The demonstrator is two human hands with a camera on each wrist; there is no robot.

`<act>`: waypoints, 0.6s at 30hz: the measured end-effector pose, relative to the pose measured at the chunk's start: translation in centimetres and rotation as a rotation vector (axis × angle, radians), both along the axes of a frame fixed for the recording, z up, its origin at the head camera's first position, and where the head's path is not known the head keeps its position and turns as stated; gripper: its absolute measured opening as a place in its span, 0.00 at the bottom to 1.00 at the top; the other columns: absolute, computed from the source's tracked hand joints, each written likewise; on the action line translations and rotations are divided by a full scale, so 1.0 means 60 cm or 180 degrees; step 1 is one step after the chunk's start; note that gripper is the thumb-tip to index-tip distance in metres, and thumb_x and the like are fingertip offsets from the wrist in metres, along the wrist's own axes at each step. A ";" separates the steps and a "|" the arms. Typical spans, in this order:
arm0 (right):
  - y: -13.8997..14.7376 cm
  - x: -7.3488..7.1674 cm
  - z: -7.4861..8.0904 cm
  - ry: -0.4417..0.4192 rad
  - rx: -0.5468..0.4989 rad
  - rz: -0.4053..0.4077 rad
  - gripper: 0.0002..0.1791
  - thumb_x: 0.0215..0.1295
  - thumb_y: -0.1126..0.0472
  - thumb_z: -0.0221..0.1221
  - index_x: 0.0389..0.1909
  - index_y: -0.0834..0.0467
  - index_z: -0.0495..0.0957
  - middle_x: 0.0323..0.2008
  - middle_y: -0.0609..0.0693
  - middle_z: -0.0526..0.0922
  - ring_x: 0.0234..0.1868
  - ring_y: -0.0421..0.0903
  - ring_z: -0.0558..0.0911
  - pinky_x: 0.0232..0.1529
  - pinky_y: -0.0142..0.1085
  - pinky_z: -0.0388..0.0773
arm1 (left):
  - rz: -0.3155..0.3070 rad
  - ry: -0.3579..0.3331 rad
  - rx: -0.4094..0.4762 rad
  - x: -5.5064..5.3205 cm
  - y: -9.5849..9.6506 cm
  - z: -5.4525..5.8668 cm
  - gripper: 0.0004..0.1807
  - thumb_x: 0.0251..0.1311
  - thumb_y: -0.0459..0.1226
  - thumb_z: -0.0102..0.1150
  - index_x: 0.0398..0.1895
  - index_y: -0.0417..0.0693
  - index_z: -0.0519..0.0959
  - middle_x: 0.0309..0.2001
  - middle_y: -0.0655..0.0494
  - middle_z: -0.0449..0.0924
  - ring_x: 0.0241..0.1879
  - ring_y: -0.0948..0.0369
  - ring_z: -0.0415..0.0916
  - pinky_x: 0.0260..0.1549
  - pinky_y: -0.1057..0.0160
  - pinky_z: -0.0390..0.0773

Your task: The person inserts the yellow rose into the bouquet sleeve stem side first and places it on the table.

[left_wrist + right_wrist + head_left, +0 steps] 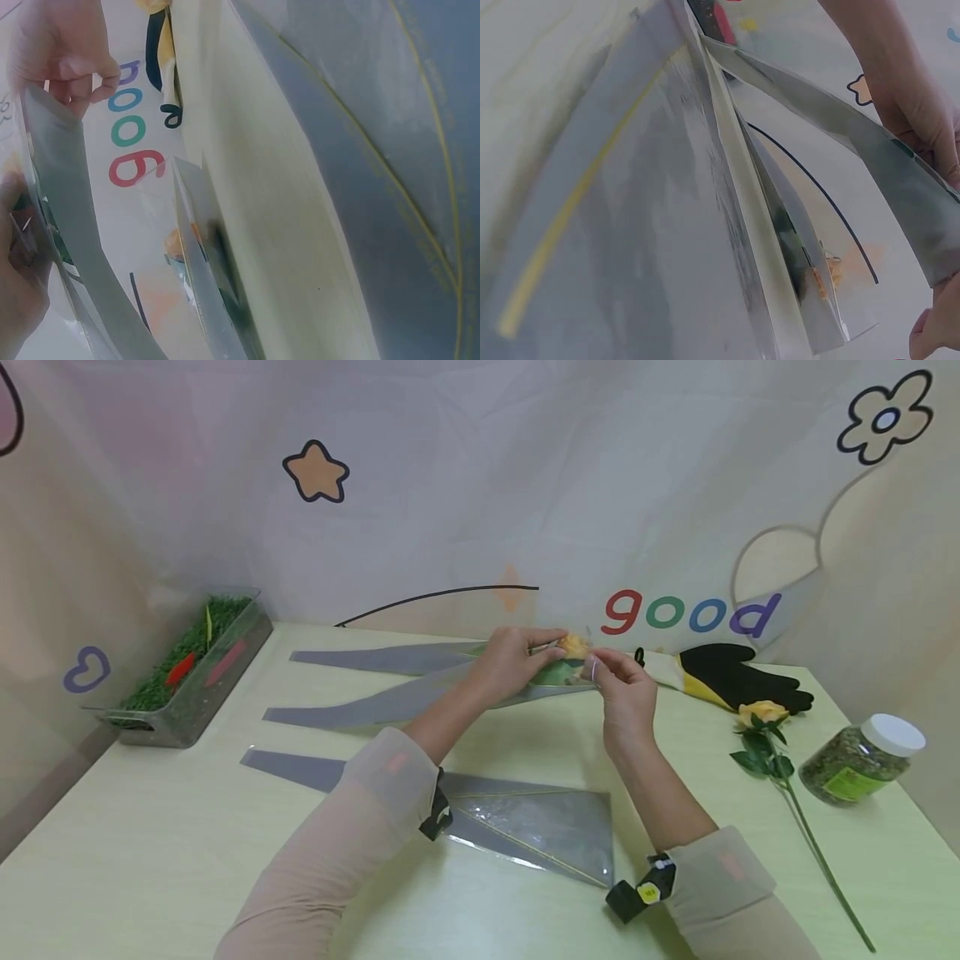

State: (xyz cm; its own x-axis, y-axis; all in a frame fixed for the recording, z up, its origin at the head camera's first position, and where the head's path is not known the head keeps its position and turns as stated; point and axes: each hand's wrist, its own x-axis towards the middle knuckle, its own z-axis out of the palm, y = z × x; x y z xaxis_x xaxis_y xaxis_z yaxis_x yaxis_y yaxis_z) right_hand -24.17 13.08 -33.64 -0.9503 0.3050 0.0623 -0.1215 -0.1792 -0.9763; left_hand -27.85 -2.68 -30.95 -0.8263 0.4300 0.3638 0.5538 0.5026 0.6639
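Observation:
My left hand (517,660) is at a yellow rose (575,646) in the mouth of a grey flower sleeve (442,689), thumb and index finger at the bloom. In the left wrist view, the left hand (22,281) grips among the leaves beside the sleeve wall (64,165). My right hand (628,689) pinches the sleeve's clear edge at its wide end. Behind it lies another grey sleeve (375,657); the left wrist view shows an orange bloom (174,244) inside. Nearer me, a flat grey sleeve (540,814) with gold lines lies under the left forearm.
A second yellow rose (763,714) with a long stem lies at the right, beside a white-lidded jar (862,760). A black and yellow glove (738,677) lies behind it. At the back left stands a clear bin (172,727) with artificial grass (161,681).

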 end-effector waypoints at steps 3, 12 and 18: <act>0.002 -0.001 0.002 -0.0051 0.0008 0.0035 0.14 0.60 0.62 0.61 0.46 0.63 0.79 0.39 0.47 0.75 0.40 0.42 0.75 0.53 0.33 0.69 | -0.0016 0.0011 0.0004 0.000 0.000 0.001 0.21 0.60 0.41 0.57 0.56 0.47 0.76 0.51 0.51 0.78 0.26 0.67 0.64 0.26 0.71 0.63; 0.004 -0.001 0.001 -0.0180 0.0302 0.0111 0.21 0.68 0.51 0.52 0.51 0.64 0.77 0.43 0.47 0.78 0.46 0.42 0.75 0.59 0.39 0.63 | -0.0003 0.0101 0.0062 0.000 0.002 0.002 0.20 0.59 0.41 0.58 0.54 0.44 0.77 0.50 0.51 0.78 0.42 0.66 0.74 0.33 0.72 0.68; 0.007 0.003 -0.004 -0.0070 0.0670 0.0326 0.30 0.71 0.42 0.39 0.48 0.62 0.78 0.39 0.47 0.81 0.45 0.46 0.77 0.60 0.42 0.60 | -0.0045 0.0061 0.0055 0.001 0.008 0.003 0.20 0.60 0.41 0.57 0.55 0.47 0.77 0.48 0.52 0.79 0.27 0.65 0.71 0.24 0.71 0.65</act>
